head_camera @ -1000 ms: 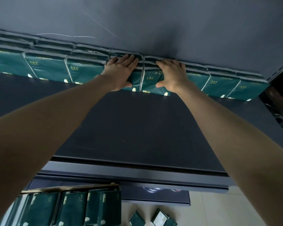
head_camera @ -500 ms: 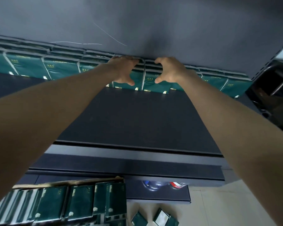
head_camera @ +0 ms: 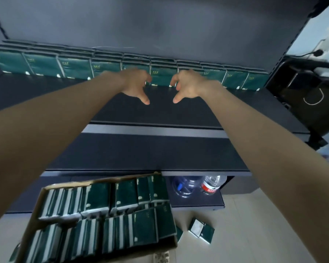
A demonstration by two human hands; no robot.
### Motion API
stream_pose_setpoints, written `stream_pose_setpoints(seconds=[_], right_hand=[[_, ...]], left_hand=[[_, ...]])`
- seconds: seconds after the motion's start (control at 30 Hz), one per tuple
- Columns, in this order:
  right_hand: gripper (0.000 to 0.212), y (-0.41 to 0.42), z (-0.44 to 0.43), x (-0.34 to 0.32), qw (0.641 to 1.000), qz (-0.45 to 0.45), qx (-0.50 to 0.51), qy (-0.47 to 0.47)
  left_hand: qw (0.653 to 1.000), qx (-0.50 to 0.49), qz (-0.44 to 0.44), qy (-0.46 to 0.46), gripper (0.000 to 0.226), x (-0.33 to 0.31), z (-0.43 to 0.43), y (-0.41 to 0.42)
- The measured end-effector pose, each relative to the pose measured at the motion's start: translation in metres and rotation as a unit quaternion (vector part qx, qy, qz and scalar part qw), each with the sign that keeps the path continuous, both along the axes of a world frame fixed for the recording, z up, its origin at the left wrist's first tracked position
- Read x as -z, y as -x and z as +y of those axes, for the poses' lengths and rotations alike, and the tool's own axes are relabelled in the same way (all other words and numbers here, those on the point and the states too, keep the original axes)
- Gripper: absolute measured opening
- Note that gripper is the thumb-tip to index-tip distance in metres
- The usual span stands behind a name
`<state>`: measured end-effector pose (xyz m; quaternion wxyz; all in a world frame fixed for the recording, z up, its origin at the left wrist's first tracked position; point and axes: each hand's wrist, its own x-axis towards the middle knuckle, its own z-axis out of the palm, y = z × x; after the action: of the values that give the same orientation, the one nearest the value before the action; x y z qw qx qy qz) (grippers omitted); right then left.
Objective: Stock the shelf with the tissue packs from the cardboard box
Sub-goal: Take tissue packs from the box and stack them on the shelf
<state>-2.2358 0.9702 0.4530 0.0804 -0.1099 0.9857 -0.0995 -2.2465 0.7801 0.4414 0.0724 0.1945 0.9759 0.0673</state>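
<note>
Now: left hand (head_camera: 134, 85) and right hand (head_camera: 189, 85) empty, fingers loosely curled, thumbs spread | tissue packs (head_camera: 125, 194) likely light, soft, film-slick; pinch across broad faces | stocked row (head_camera: 74, 66) just beyond both hands, far on shelf (head_camera: 160, 111) | remaining packs stand in cardboard box (head_camera: 44, 194), near left, well apart.

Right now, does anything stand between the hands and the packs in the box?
Nothing visible does. The left hand and the right hand are empty above the shelf. The box lies below them at the front, its top open, and the packs in it are uncovered. The way back and down looks free.
</note>
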Motion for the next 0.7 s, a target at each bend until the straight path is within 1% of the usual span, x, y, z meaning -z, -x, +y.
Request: stream_pose_setpoints(seconds=[0.1, 0.27, 0.43, 0.6, 0.7], right_hand=[[0.066, -0.040, -0.018, 0.019, 0.999, -0.031, -0.001, 0.018], [0.066, -0.088, -0.041, 0.069, 0.996, -0.083, -0.004, 0.016], [0.066, -0.126, -0.049, 0.139, 0.988, -0.153, 0.006, 0.026], [0.066, -0.162, -0.052, 0.218, 0.972, -0.229, 0.021, 0.046], [0.068, -0.182, -0.050, 0.261, 0.963, -0.260, 0.043, 0.051]], left_hand=[[0.999, -0.008, -0.048, -0.021, 0.086, 0.022, -0.021, -0.038], [0.993, -0.011, -0.110, -0.032, 0.084, 0.073, -0.044, -0.088], [0.984, -0.019, -0.177, -0.027, 0.088, 0.138, -0.059, -0.125], [0.971, -0.026, -0.234, -0.025, 0.084, 0.212, -0.059, -0.163], [0.962, -0.031, -0.271, -0.032, 0.083, 0.255, -0.055, -0.188]])
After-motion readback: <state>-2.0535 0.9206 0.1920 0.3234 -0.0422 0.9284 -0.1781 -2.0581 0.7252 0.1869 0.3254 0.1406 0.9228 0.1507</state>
